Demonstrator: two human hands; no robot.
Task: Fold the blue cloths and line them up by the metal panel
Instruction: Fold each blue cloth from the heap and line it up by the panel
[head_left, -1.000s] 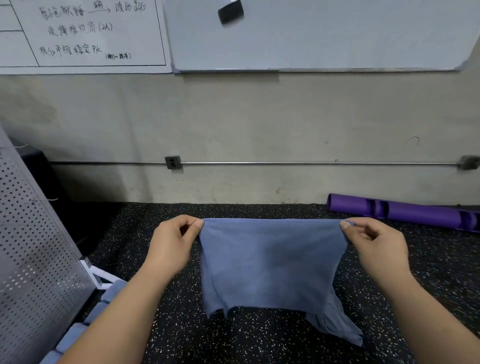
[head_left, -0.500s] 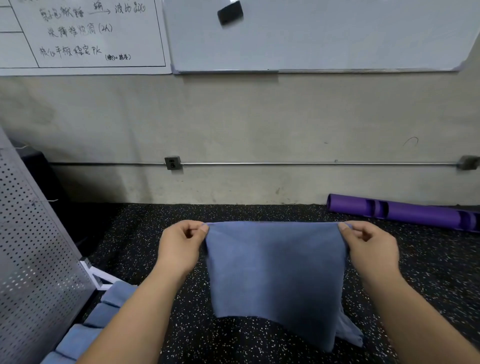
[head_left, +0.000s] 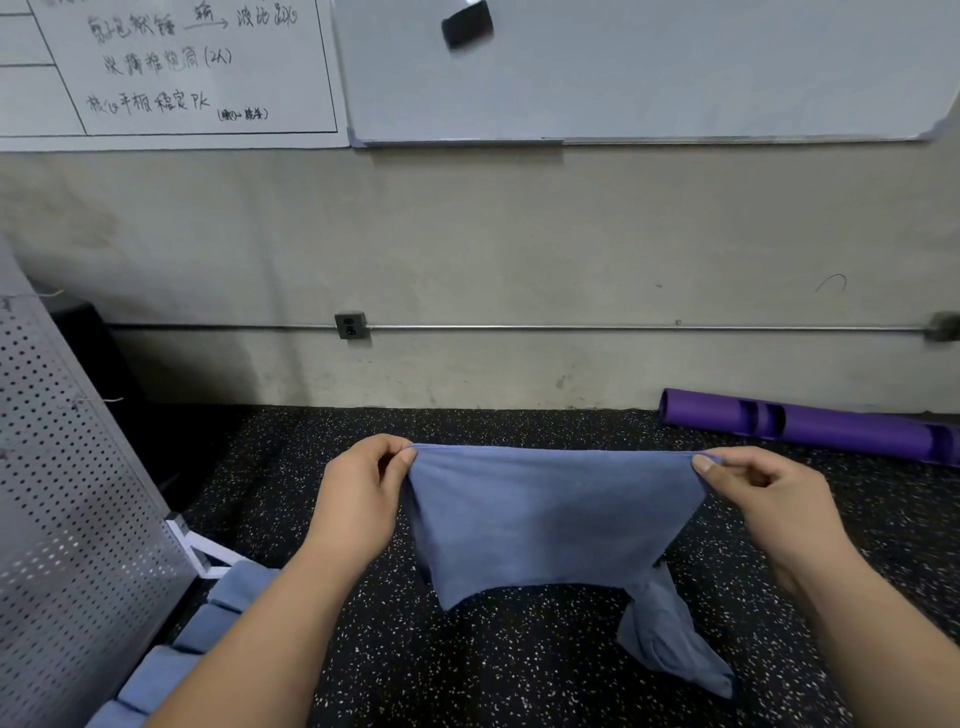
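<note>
Your left hand (head_left: 358, 499) pinches the top left corner of the blue cloth (head_left: 550, 519) between thumb and forefinger. Your right hand (head_left: 769, 499) pinches the top right corner the same way, its other fingers loosely curled behind. The cloth's upper edge is stretched almost straight between your two hands, raised above the black speckled floor (head_left: 519, 670). From that edge the cloth hangs down in front of you. Its lower left corner is off the floor, while its lower right part trails down in a crumpled tail that lies on the floor below your right forearm.

At your lower left, a row of folded cloths (head_left: 208, 623) lies along the foot of the perforated metal panel (head_left: 67, 493), one just beside the next; your left forearm hides part of the row. The panel's white foot (head_left: 200, 553) sits at the far end of that row.

A purple foam tube (head_left: 810, 423) lies on the floor against the wall, well apart from the cloth. A whiteboard (head_left: 649, 73) with a black eraser (head_left: 466, 23) hangs above.
</note>
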